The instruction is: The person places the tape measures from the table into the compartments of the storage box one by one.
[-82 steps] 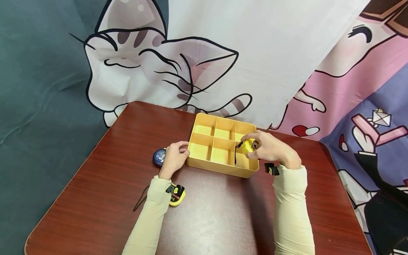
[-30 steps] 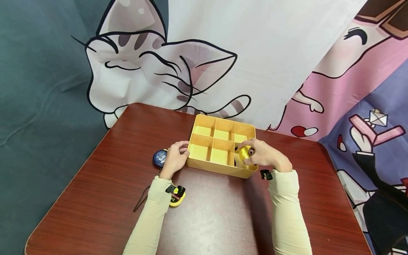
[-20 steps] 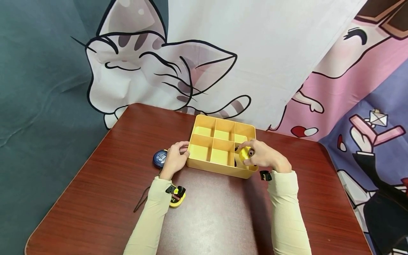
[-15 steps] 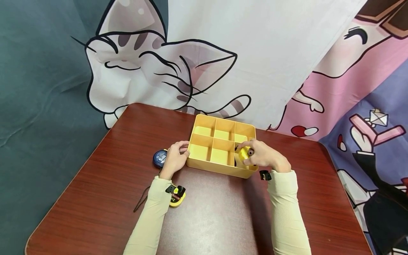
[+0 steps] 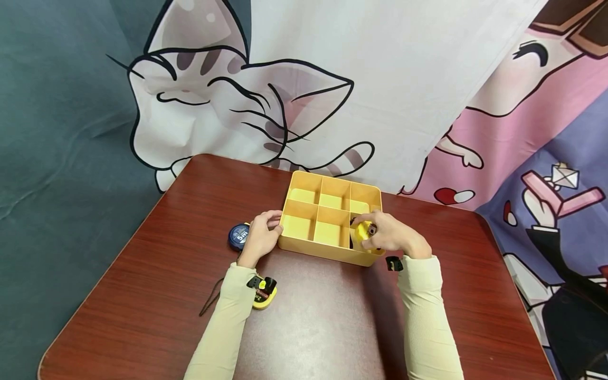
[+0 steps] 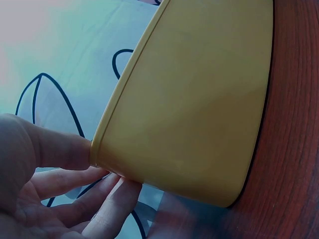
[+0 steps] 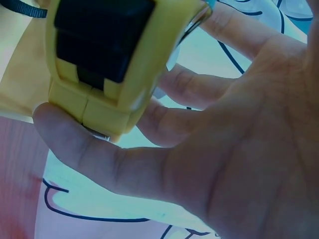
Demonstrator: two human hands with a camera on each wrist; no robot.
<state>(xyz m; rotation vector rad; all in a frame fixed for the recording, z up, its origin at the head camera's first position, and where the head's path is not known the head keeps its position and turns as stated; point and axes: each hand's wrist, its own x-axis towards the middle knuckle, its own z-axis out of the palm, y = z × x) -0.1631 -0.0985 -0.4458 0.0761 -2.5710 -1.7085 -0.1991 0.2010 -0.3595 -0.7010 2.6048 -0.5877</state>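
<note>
Black-and-yellow tape measure (image 5: 267, 295) lies partly behind the left sleeve (image 5: 219, 322), blue tape measure (image 5: 237, 236) beyond. Only the right wrist view shows the black panel (image 7: 102, 37) on the yellow tape measure (image 7: 109, 113). Left hand (image 5: 259, 235), fingers parted, touches the 6-compartment box (image 5: 323, 251); right hand (image 5: 391, 233) pinches the yellow tape measure in or just over its near right compartment.

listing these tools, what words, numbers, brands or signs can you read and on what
"5m": on the blue tape measure
"2m": on the yellow-and-black tape measure partly hidden by the left sleeve
Smaller print on both: too small or blurred to read
Yellow tape measure held in the right hand: no legible text
</note>
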